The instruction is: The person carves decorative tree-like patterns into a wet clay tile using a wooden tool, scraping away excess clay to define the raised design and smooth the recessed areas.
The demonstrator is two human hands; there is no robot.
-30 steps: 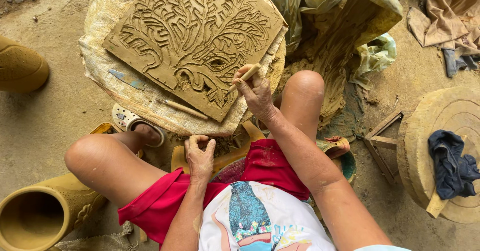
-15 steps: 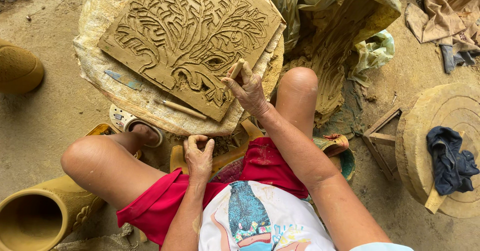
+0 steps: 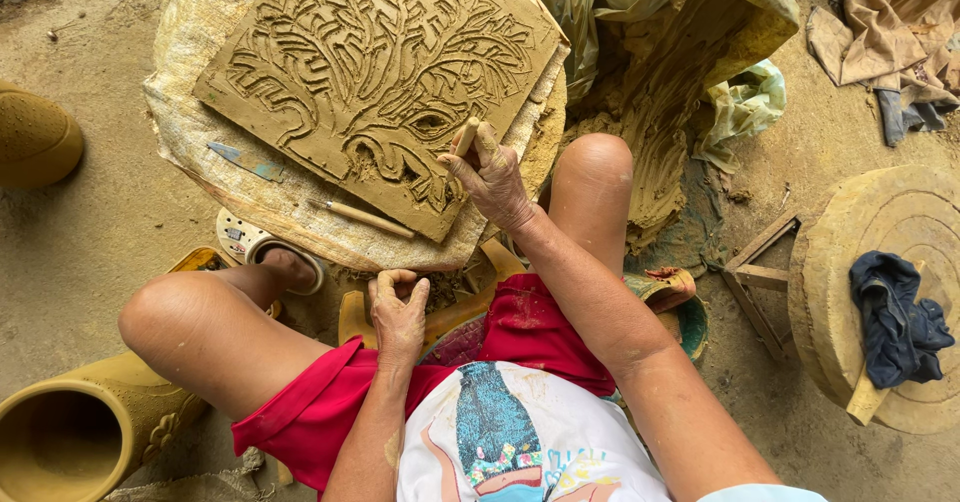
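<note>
Right hand [image 3: 492,174] rested on the near right corner of the clay slab [image 3: 380,82], fingers curled and pinched around a short pale stick tool [image 3: 466,138], whose tip met the carved relief near the eye-shaped motif. Slab lay tilted on a sack-covered round stand [image 3: 200,22], centre-far in the scene, between the knees.

Left hand [image 3: 397,307] sat low, just near of the stand edge; fingers curled inward and pressed together, apparently around a small lump, though what it held could not be told.

On the stand, left of the right hand: a thin wooden stick [image 3: 362,218] and a flat blade [image 3: 245,160], both loose.

Left: two clay pots [image 3: 60,442]. Right: a round wheel [image 3: 900,262] with a dark cloth [image 3: 895,317] on it.

Risks judged from this position: the heel of the right hand lay on soft relief and could flatten raised lines; too much tool pressure could gouge a ridge; the loose stick lay near the stand's edge and could roll off if the slab was nudged.
</note>
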